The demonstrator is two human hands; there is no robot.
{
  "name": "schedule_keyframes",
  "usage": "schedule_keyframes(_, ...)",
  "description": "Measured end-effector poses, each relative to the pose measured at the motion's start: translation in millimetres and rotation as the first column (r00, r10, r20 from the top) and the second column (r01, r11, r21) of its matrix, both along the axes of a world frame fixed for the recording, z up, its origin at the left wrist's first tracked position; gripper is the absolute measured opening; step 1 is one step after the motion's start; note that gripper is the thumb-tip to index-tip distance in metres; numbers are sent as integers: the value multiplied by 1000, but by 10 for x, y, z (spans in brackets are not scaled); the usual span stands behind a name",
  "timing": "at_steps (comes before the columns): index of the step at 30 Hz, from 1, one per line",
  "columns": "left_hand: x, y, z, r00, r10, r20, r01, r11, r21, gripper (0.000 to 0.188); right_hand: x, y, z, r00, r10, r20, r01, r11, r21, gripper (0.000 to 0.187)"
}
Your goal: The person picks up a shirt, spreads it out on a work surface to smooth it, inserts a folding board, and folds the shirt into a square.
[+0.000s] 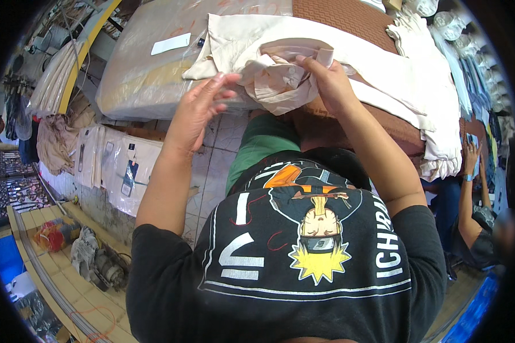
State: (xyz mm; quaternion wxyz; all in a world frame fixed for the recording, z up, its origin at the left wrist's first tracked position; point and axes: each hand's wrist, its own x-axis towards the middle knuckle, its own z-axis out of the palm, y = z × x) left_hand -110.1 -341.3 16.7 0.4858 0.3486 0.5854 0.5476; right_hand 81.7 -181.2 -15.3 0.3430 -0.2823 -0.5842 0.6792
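A pair of cream trousers [377, 63] lies across the table, legs stretching right, waist part bunched up near me. My right hand [332, 83] grips the waistband at its right side, thumb on the inner face, and the bunched cloth hangs just past the table's near edge. Left of the cloth, my left hand [203, 106] is raised with fingers apart and holds nothing; its fingertips come close to the fabric. Whether they touch it, I cannot tell. A white card [170, 44] rests on the plastic cover left of the trousers.
Clear plastic [137, 63] covers the table's left part; brown textured cloth [337, 17] covers the right. Cream garments [426, 74] are piled rightward. Another person's hand [471, 154] is at far right. Bagged cream garments [134, 171] and a motor [106, 266] sit left.
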Motion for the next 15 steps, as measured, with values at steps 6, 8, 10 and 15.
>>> schedule_keyframes(6, -8, 533, -88, 714, 204, -669, 138, 896, 421, 31, 17, 4, 98, 997, -18, -75, 3, 982, -189, 30)
schedule_keyframes(8, 44, 721, -95, 464, 300, -833, 358, 797, 486, 33, 35, 15, 143, 995, -4, -95, -16, 978, -206, 30)
schedule_keyframes(10, 21, 855, -115, 365, 253, -896, 392, 831, 394, 28, 75, 36, 196, 993, 12, -115, -38, 973, -227, 30)
schedule_keyframes(15, -182, 1048, 42, 443, 74, -894, 410, 870, 275, 21, 165, 175, 164, 981, -192, 9, 187, 965, 186, 36)
